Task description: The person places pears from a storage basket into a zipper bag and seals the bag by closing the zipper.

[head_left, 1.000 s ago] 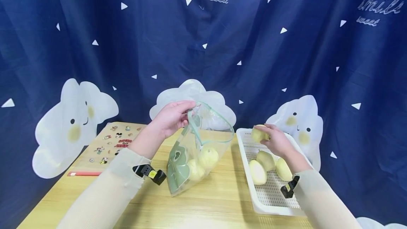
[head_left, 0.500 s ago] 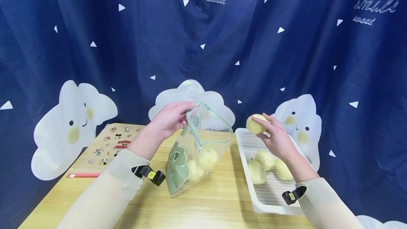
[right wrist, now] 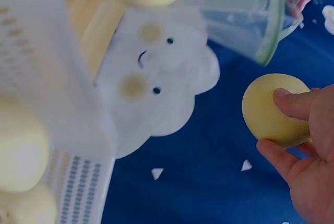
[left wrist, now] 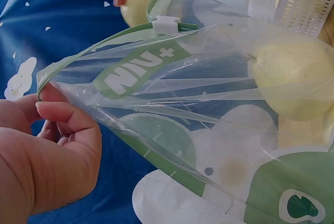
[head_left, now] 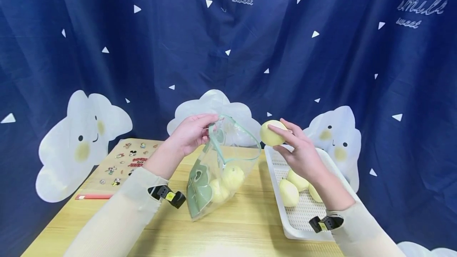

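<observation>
My left hand (head_left: 192,132) pinches the green-trimmed rim of a clear zip bag (left wrist: 219,78), holding its mouth open and tilted toward the right. Inside the bag's bottom lie pale yellow pears (head_left: 233,177). A white slider (left wrist: 166,24) shows on the green zip in the left wrist view. Between thumb and fingers, my right hand (head_left: 300,150) grips another round yellow pear (right wrist: 274,110), raised just right of the bag's mouth, over the near-left corner of the white basket's far end. Several pears (head_left: 288,192) sit in that basket.
The white perforated basket (head_left: 282,217) stands on the wooden table (head_left: 228,233) at the right. A flat cartoon-printed bag with a red slider bar (head_left: 93,196) lies at the left. Behind the table hangs a blue curtain (head_left: 192,31) with cloud prints.
My right hand has lifted a pear out of the basket and carried it left, close to the bag's mouth. The left hand and the bag have stayed nearly still.
</observation>
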Motion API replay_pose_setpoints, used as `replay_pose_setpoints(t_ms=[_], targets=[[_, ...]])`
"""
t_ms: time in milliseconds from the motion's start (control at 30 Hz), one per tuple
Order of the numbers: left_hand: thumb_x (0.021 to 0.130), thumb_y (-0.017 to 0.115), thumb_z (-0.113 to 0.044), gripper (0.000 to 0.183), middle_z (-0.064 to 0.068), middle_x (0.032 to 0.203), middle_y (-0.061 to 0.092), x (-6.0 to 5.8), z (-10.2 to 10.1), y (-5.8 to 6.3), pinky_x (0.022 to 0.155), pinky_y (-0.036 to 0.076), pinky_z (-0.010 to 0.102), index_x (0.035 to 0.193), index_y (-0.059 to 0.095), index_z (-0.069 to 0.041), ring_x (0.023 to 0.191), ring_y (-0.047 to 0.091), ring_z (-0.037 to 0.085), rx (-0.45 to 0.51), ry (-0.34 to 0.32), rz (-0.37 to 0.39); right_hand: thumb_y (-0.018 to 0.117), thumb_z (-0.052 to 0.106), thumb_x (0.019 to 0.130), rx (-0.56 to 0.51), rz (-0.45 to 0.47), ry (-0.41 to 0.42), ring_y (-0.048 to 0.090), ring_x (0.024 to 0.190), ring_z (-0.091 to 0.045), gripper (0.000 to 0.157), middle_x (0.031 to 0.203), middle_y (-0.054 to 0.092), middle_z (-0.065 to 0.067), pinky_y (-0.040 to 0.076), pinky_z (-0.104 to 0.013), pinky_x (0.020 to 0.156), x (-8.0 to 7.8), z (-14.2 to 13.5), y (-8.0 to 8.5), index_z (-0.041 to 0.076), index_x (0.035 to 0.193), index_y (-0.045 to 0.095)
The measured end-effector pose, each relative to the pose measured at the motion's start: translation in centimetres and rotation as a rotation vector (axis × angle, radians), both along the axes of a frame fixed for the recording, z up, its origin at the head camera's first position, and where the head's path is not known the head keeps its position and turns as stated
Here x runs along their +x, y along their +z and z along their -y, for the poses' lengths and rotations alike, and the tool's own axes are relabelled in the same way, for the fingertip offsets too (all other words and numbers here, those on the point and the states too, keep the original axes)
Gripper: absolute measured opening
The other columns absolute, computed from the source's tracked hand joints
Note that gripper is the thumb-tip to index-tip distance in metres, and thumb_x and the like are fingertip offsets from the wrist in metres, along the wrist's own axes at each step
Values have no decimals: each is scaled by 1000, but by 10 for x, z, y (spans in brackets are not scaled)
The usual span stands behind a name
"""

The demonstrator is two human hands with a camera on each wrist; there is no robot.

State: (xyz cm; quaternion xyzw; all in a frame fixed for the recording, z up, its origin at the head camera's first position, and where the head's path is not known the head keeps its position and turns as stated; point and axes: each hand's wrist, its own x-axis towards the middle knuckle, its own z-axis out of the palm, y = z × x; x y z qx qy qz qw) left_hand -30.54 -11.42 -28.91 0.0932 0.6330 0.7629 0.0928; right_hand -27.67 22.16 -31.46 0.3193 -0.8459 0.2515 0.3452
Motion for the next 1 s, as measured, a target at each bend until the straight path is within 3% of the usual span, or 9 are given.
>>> replay_pose_setpoints(t_ms=[133, 200, 300, 400, 500, 667, 800, 1000], targets=[[113, 62, -24, 21, -7, 75, 63, 1, 0, 1, 56, 38, 16, 122, 73, -9, 70, 51, 6, -1, 2, 2, 89, -14, 80, -11, -28, 50, 76, 117, -43, 67, 155, 60, -27, 52, -9, 98, 7, 13, 8, 14, 139, 75], [112, 62, -23, 19, -7, 74, 63, 2, 0, 1, 56, 37, 16, 120, 73, -9, 69, 51, 6, 1, 4, 3, 89, -14, 81, -19, -32, 73, 76, 119, -43, 67, 155, 60, -25, 45, -2, 100, 10, 20, 12, 15, 140, 75], [112, 62, -23, 19, -8, 74, 62, 2, 0, 2, 56, 37, 17, 119, 74, -10, 69, 51, 5, 3, 5, 2, 89, -12, 82, -21, -30, 95, 75, 120, -42, 67, 156, 60, -23, 53, -11, 102, 15, 30, 18, 16, 140, 75], [112, 62, -23, 19, -8, 73, 62, 3, 0, 4, 55, 36, 17, 118, 73, -10, 69, 51, 6, 3, 11, 4, 89, -11, 84, -17, -21, 114, 74, 125, -41, 66, 157, 59, -21, 64, -34, 98, 19, 39, 23, 17, 142, 74], [113, 62, -24, 19, -8, 73, 62, 3, 1, 4, 55, 36, 16, 118, 73, -10, 69, 51, 6, -4, 18, 8, 88, -10, 85, -16, -10, 139, 70, 133, -41, 65, 157, 59, -21, 64, -52, 99, 22, 47, 26, 17, 143, 73], [113, 61, -24, 18, -8, 73, 62, 2, 1, 5, 55, 37, 16, 117, 74, -12, 69, 50, 6, -16, 15, 5, 87, -7, 88, -8, 20, 180, 73, 129, -38, 64, 159, 57, -21, 66, -48, 91, 25, 58, 26, 17, 145, 71], [113, 62, -24, 17, -8, 72, 62, 3, 2, 7, 55, 36, 16, 114, 75, -13, 69, 50, 6, -17, 16, 3, 86, -3, 91, 19, 62, 199, 66, 139, -37, 64, 161, 55, -20, 66, -45, 90, 26, 67, 24, 19, 148, 69], [112, 62, -25, 18, -8, 74, 63, 5, 2, 8, 55, 37, 16, 113, 76, -14, 69, 50, 6, -24, 25, 6, 84, -3, 92, 75, 107, 250, 59, 147, -38, 66, 163, 52, -20, 66, -45, 97, 25, 81, 17, 18, 152, 65]])
